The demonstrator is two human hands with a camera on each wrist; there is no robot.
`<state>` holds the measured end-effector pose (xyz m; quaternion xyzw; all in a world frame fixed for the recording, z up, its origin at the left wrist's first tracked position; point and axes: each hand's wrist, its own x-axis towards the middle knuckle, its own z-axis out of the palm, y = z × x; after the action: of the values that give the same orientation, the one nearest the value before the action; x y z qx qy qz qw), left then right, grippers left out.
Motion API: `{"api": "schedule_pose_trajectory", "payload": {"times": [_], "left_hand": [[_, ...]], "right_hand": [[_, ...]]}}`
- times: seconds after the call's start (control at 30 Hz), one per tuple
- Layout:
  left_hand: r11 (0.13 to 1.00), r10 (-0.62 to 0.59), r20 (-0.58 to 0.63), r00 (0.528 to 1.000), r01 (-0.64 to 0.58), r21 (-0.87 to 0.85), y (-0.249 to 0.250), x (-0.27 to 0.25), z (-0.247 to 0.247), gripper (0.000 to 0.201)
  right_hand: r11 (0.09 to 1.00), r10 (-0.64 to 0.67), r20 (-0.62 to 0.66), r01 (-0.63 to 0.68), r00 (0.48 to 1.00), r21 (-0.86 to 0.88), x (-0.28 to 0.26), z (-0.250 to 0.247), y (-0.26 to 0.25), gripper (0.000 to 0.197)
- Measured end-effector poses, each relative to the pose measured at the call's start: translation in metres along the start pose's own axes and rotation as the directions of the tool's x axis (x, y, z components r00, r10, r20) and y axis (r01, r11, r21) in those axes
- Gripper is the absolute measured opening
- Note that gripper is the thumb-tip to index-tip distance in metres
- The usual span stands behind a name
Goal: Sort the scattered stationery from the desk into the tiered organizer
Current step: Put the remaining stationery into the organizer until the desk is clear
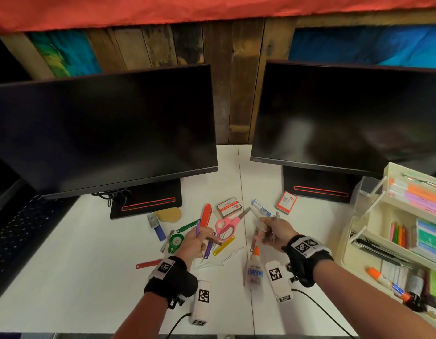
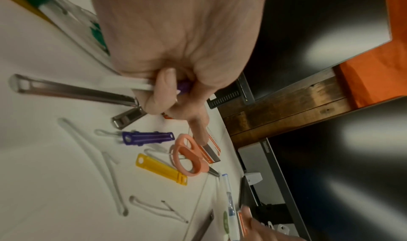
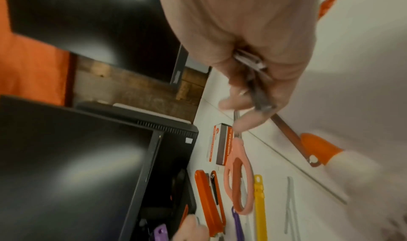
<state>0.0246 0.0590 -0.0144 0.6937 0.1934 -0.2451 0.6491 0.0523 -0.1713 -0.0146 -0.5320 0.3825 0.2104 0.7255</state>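
Observation:
My left hand [image 1: 202, 237] hovers over the scattered pile and pinches a purple plastic fastener [image 1: 198, 227], seen in the left wrist view as a purple fastener [image 2: 184, 87] held together with a white strip [image 2: 132, 84]. My right hand [image 1: 268, 226] grips a bundle of metal fastener bars [image 1: 275, 217], the same metal bars [image 3: 253, 77] sticking out of the fist in the right wrist view. The cream tiered organizer [image 1: 373, 206] stands at the right edge of the desk, to the right of my right hand. Pink scissors [image 1: 226, 226] lie between the hands.
On the white desk lie a red stapler [image 1: 206, 215], a staple box [image 1: 229, 206], a correction pen [image 1: 261, 207], a yellow fastener [image 1: 223, 245], a green tape dispenser [image 1: 175, 242] and a glue bottle [image 1: 255, 267]. Two dark monitors [image 1: 102, 130] stand behind.

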Motion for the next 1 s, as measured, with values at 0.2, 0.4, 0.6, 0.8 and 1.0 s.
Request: {"api": "schedule_pose_trajectory", "payload": {"times": [0.2,0.4,0.6,0.8,1.0], "left_hand": [[0.946,0.079,-0.003,0.997,-0.074,0.316,0.005,0.004,-0.004,0.024],[0.773,0.126,0.040,0.991,-0.124,0.622,0.017,0.010,0.016,0.025],[0.458,0.111,0.162,0.981,-0.195,0.868,0.009,0.006,0.042,0.047],[0.196,0.222,0.161,0.962,-0.206,0.959,-0.010,0.000,0.053,0.042],[0.112,0.222,0.193,0.956,-0.222,0.969,-0.018,0.004,0.054,0.040]], "right_hand": [[0.343,-0.221,-0.024,0.054,0.975,-0.938,0.005,0.010,0.000,0.032],[0.107,-0.282,0.022,0.054,0.959,-0.993,0.013,0.023,0.002,0.024],[0.196,-0.265,0.080,0.135,0.961,-0.971,0.009,0.023,-0.001,0.015],[0.339,-0.287,0.204,0.299,0.936,-0.892,0.017,0.022,-0.006,0.014],[0.427,-0.220,0.350,0.413,0.910,-0.805,0.013,0.049,-0.002,0.023]]}}
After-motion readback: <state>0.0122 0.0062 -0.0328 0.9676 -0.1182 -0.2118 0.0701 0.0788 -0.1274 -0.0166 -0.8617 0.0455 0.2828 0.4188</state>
